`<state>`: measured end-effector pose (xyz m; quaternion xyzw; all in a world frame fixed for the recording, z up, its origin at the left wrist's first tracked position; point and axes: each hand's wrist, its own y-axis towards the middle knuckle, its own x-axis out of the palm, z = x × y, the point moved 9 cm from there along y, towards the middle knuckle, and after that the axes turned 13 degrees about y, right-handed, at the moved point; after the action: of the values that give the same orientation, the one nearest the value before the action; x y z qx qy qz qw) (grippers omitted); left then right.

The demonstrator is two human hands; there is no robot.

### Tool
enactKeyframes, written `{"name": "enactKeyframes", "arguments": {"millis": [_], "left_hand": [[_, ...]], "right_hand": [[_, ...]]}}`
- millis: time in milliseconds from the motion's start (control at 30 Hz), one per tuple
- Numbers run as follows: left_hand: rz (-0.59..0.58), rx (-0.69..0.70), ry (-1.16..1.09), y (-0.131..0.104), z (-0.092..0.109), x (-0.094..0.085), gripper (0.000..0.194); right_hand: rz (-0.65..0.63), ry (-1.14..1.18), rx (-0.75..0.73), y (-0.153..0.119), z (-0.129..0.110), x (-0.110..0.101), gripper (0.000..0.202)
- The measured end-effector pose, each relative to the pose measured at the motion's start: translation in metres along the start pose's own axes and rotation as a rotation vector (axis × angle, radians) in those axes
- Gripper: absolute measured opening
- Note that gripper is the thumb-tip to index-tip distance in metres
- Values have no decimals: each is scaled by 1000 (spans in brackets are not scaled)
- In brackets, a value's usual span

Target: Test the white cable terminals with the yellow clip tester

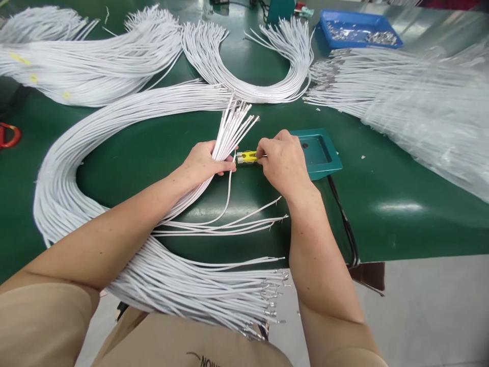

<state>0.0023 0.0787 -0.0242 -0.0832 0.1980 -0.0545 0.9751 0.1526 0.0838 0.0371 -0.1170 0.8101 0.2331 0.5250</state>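
My left hand (204, 162) is closed around a bundle of white wires (231, 130), whose ends fan out above the thumb. One single wire (229, 191) hangs apart from the bundle, its end up by the left fingertips. My right hand (284, 158) pinches a small yellow tool (248, 157) with a pale tip pointing at that wire end; its exact kind is unclear, since the fingers cover the rest. A few loose wires (244, 224) lie below the hands. More white wires (214, 290) with metal terminals hang over the table's front edge.
A teal tray (333, 155) sits beside my right hand, with a black cable (342, 219) below it. Wire bundles (95, 61) lie at the back left, and plastic-covered wires (416, 97) at right. A blue bin (361, 25) holds small metal parts. Red handles (11, 135) show far left.
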Motion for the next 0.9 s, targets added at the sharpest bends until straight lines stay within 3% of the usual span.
{"name": "enactKeyframes", "arguments": {"millis": [400,567,633,700,800,900], "left_hand": [[35,-3,253,5,-2,3,28],[8,-29,154,3,-2,4,35],[-9,-46,105,3,-3,3,39],[-1,-48,72,3,-3,-2,40],[64,-23,39,3,-2,-14,41],[95,-3,-18,1,2,-21,43]], "right_hand": [[52,63,9,-1,3,-5,17],[268,267,-40,-9,-7,-33,18],[305,348,-34,-10,-12,-35,19],[223,444,-94,-9,-28,-25,19],[-38,555,-264,-12,-67,3,19],[-288,504,-369,-20,-98,31,19]]}}
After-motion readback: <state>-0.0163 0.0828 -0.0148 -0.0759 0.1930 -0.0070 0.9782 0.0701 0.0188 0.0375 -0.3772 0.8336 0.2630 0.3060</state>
